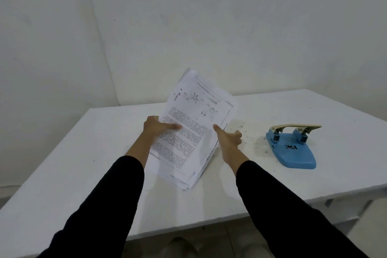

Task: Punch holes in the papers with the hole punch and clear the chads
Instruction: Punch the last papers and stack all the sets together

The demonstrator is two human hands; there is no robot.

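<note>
A thick stack of printed papers (194, 123) stands tilted on its lower corner on the white table (83, 174). My left hand (157, 129) grips the stack's left edge, thumb across the top sheet. My right hand (229, 140) grips the right edge, thumb on the front and fingers curled behind. A blue hole punch (293, 148) with a cream lever sits to the right, apart from both hands. Small grey chads (251, 138) lie scattered on the table between the stack and the punch.
The table stands in a corner of white walls (188, 27). Its front edge runs across the lower frame, with floor below. Open tabletop lies left of the stack and behind the punch.
</note>
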